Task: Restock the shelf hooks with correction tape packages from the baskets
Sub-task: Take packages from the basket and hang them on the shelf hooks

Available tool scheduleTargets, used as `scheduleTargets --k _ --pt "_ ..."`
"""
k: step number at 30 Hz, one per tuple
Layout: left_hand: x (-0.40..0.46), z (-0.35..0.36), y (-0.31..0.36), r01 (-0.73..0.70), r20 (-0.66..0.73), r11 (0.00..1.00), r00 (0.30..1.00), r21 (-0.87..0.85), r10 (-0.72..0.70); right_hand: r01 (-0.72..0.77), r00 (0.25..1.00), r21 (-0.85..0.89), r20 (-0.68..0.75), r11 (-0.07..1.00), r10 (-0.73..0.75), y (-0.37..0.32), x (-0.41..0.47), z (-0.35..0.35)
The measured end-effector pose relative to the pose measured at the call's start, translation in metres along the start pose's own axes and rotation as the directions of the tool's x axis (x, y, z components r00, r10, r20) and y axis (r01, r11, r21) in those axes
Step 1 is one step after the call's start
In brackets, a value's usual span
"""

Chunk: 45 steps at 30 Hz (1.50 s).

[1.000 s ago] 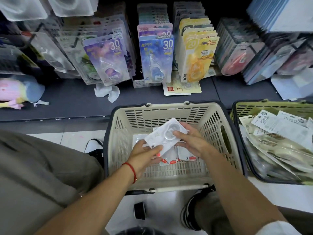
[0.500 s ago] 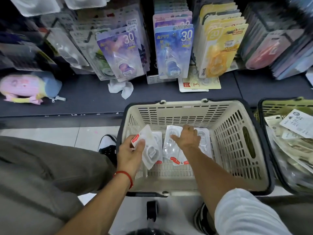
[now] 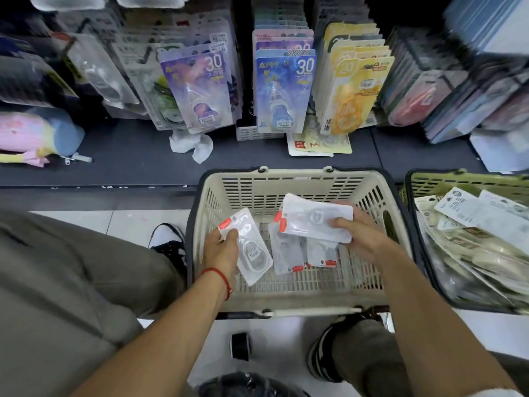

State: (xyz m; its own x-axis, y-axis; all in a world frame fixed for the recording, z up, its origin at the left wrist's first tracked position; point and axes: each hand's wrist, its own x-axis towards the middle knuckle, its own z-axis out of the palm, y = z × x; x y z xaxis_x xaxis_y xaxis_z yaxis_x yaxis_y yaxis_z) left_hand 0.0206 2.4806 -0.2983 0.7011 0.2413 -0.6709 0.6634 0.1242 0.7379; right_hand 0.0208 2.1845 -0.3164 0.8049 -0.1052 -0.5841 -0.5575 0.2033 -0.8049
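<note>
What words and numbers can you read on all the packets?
"30": purple package hanging on the shelf.
"30": blue package beside it.
"20": yellow package.
"3": flat yellow card lying on the shelf.
Small print on all of these, on the clear packets in both hands and in the green basket: too blurred to read.
</note>
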Motion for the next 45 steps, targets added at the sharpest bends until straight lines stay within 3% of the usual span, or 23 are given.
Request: scheduleTargets --k 3,7,9,11,14,16,18,19,20,21,23,24,31,36,39,45 --pt "-0.009 0.01 0.004 0.071 0.092 0.99 0.994 -0.12 -0.06 0.011 0.99 0.216 0.133 0.976 -0.041 -0.008 -0.022 0.011" --pt "-0.015 0.016 0.016 0.218 0.309 0.922 0.944 -0.319 -0.117 0.031 0.996 0.094 0.081 0.995 -0.039 -0.002 -0.022 0.062" --pt "-0.014 0.014 0.018 0.189 0.372 0.923 0.926 -0.336 -0.054 -0.001 0.999 0.068 0.05 0.998 -0.003 0.003 -0.019 0.079" --pt "-0.013 0.011 0.014 0.094 0.417 0.947 0.908 -0.307 0.046 -0.051 0.992 0.03 0.113 0.998 0.048 0.01 -0.017 0.088" --pt "-0.007 0.009 0.0 -0.002 0.378 0.975 0.922 -0.223 0.089 -0.073 0.963 -0.121 0.251 0.99 0.102 0.019 -0.013 0.096" --pt "-0.002 0.007 -0.006 -0.061 0.307 0.983 0.945 -0.172 0.113 -0.054 0.958 -0.195 0.267 0.979 0.106 0.023 -0.004 0.094" --pt "0.004 0.004 -0.006 -0.1 0.223 0.985 0.966 -0.138 0.129 -0.082 0.984 -0.2 0.139 0.976 0.111 0.028 0.009 0.087" --pt "0.005 0.003 -0.005 -0.117 0.186 0.987 0.973 -0.11 0.136 -0.096 0.995 -0.277 -0.001 0.956 0.099 0.033 0.019 0.082" --pt "0.006 0.002 -0.005 -0.139 0.158 0.988 0.976 -0.07 0.148 -0.11 0.989 -0.456 -0.141 0.883 0.05 0.039 0.029 0.077" --pt "0.007 0.001 -0.006 -0.16 0.143 0.987 0.976 -0.018 0.161 -0.144 0.977 -0.655 -0.213 0.742 0.002 0.046 0.038 0.072" --pt "0.008 0.0 -0.008 -0.182 0.133 0.981 0.976 0.073 0.172 -0.169 0.982 -0.856 -0.187 0.488 0.013 0.06 0.05 0.073" --pt "0.008 -0.001 -0.009 -0.182 0.132 0.979 0.977 0.095 0.169 -0.159 0.987 -0.893 -0.155 0.422 0.044 0.066 0.055 0.078" --pt "0.009 -0.013 -0.007 -0.165 0.119 0.975 0.982 0.148 0.148 -0.104 0.992 -0.963 -0.12 0.25 -0.05 0.101 0.069 0.109" --pt "0.002 -0.021 -0.005 -0.148 0.13 0.975 0.983 0.163 0.127 0.022 0.999 -0.997 0.02 0.069 -0.041 0.102 0.075 0.111" --pt "0.0 -0.027 -0.002 -0.145 0.134 0.975 0.983 0.167 0.124 0.057 0.998 -0.997 0.055 0.06 -0.028 0.103 0.077 0.104" --pt "-0.002 -0.026 0.003 -0.166 0.144 0.971 0.979 0.17 0.142 -0.046 0.999 -0.974 -0.048 0.224 -0.008 0.104 0.085 0.101"
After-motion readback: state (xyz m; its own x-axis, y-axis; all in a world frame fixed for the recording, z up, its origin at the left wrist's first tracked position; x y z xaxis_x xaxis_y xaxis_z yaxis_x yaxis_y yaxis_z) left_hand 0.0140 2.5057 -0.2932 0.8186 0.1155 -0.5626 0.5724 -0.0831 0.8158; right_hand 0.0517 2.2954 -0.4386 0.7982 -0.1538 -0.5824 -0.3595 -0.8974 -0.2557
